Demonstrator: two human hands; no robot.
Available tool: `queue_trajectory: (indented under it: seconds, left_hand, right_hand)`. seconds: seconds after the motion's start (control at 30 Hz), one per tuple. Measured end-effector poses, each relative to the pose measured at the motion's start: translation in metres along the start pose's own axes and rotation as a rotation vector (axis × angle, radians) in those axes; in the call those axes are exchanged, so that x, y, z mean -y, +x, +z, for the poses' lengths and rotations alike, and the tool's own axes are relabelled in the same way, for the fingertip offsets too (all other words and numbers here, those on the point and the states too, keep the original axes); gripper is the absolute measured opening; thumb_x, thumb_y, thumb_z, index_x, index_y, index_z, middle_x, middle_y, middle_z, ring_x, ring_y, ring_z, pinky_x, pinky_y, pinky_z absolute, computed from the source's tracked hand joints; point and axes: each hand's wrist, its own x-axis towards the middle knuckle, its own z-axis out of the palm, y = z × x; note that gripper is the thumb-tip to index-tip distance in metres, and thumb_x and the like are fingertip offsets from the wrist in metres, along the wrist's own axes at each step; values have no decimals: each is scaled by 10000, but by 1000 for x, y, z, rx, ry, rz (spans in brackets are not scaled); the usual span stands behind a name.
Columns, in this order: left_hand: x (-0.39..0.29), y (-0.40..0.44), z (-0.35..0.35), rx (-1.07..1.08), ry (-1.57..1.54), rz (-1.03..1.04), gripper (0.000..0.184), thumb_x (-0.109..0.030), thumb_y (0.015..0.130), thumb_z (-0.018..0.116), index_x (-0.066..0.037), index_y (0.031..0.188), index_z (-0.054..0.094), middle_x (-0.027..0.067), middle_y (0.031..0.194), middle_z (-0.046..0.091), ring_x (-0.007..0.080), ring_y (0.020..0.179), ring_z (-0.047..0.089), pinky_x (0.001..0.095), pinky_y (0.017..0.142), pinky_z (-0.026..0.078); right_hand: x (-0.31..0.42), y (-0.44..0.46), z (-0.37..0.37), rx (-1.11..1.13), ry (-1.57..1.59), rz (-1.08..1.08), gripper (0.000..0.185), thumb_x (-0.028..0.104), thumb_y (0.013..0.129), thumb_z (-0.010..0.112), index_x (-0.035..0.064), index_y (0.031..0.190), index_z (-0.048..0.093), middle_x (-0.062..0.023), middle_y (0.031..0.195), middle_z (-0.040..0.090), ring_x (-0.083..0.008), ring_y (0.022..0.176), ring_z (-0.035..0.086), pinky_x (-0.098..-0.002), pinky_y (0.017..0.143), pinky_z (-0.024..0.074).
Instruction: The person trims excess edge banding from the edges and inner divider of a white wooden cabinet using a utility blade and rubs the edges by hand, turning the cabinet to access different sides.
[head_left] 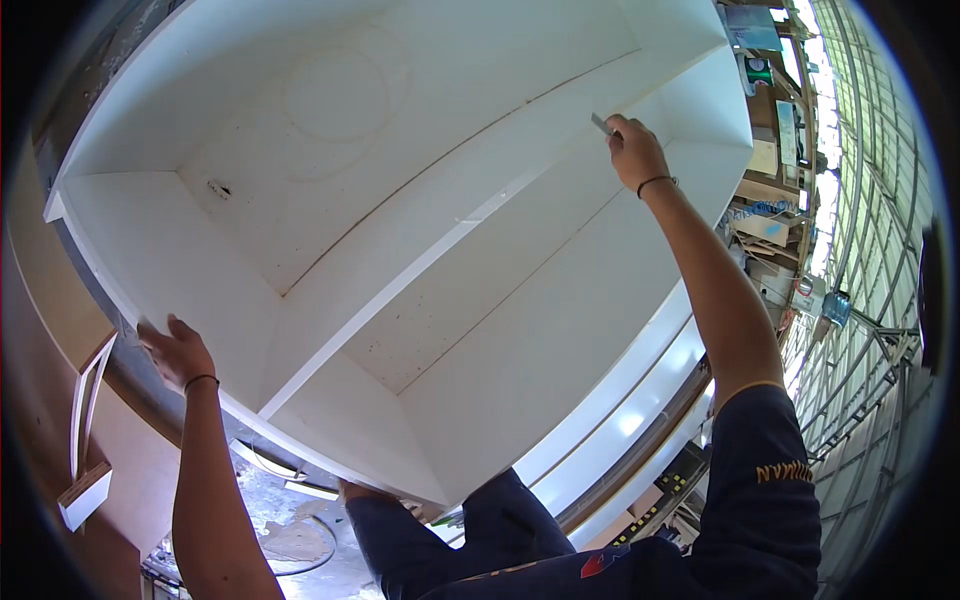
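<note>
Counting two hands (637,152), two wristbands (202,379), one flat tool (600,124) and one sleeve (755,470); also counting one white cabinet (170,250), two long compartments (400,150), one divider (480,175) and, lower down, two trouser legs (400,537).

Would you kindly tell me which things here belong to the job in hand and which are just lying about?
Seemingly part of the job:
- white cabinet, left hand at its edge
- small flat tool in the right hand

Apparently just lying about:
- green can
- blue coil
- brown panel
</note>
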Motion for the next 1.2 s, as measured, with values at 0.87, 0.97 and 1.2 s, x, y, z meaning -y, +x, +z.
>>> queue_trajectory:
  seconds: [0.87, 0.97, 1.2]
  left_hand:
    - [-5, -9, -6, 26, 15, -59, 499, -338, 919, 484, -15, 1265, 324, 208, 1083, 528, 380, 987, 580, 514, 746, 510]
    - [-1, -9, -4, -10, 23, -15, 505, -340, 919, 486, -9, 1262, 322, 214, 1074, 528, 386, 969, 584, 514, 734, 513]
    - [-4, -8, -4, -13, 30, -21, 501, -341, 920, 485, -10, 1261, 325, 210, 1067, 532, 386, 963, 588, 511, 729, 514]
  right_hand:
    - [115, 13, 7, 239, 93, -178, 265, 66, 816, 491, 44, 1051, 610, -170, 1020, 613, -317, 976, 589, -408, 846, 484]
    - [24, 66, -9, 455, -470, 45, 357, 71, 804, 519, 161, 1136, 615, -151, 1119, 597, -316, 1004, 591, -409, 835, 503]
    - [179, -59, 26, 370, 103, -313, 252, 34, 786, 518, 50, 1011, 632, -169, 910, 607, -337, 906, 586, -457, 774, 487]
